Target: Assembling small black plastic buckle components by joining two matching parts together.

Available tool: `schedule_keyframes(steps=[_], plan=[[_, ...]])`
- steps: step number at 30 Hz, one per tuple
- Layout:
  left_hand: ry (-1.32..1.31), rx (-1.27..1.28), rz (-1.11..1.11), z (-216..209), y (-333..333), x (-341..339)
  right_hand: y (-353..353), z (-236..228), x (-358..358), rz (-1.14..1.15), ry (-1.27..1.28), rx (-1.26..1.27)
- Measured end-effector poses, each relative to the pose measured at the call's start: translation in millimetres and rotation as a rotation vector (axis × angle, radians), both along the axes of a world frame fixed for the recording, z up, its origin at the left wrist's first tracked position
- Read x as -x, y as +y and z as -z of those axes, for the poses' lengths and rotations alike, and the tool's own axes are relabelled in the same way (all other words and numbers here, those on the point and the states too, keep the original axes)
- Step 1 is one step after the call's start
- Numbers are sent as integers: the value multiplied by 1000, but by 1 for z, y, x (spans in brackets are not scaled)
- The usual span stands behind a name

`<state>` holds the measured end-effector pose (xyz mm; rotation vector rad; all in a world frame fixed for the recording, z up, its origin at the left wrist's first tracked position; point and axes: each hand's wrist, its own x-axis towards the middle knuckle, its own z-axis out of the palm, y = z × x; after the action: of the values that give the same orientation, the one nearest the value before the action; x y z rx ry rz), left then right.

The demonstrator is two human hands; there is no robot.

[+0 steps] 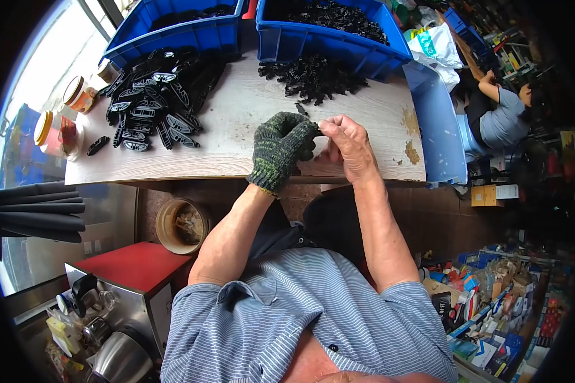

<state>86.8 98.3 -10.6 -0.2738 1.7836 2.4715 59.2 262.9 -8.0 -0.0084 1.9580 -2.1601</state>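
My left hand (278,145) wears a dark green and black knitted glove. Its fingers are closed around a small black part (317,126), mostly hidden by the glove. My bare right hand (347,144) meets it there, thumb and forefinger pinched together at the glove's fingertips; what they grip is too small to make out. Just beyond both hands spreads a heap of small black plastic pieces (314,76), with one loose piece (301,110) nearest the glove. On the table's left lies a pile of long black plastic pieces with pale outlines (148,105).
Two blue bins (329,46) (172,46) of black parts stand along the far side of the pale wooden table (230,137). Lidded jars (79,94) line the left edge. A round bin (166,226) sits below. Another person (501,115) is at far right.
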Motion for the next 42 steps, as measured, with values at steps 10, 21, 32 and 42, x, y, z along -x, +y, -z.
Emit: schedule_keyframes(steps=[10, 21, 32, 42], plan=[[21, -6, 30, 3, 0, -7, -3, 6, -5, -48, 71, -86], [37, -41, 107, 5, -3, -6, 2, 11, -9, -11, 81, 2], [870, 1458, 61, 17, -27, 63, 73, 9, 8, 474, -43, 230], [781, 1351, 65, 19, -20, 52, 98, 12, 12, 547, -89, 152]])
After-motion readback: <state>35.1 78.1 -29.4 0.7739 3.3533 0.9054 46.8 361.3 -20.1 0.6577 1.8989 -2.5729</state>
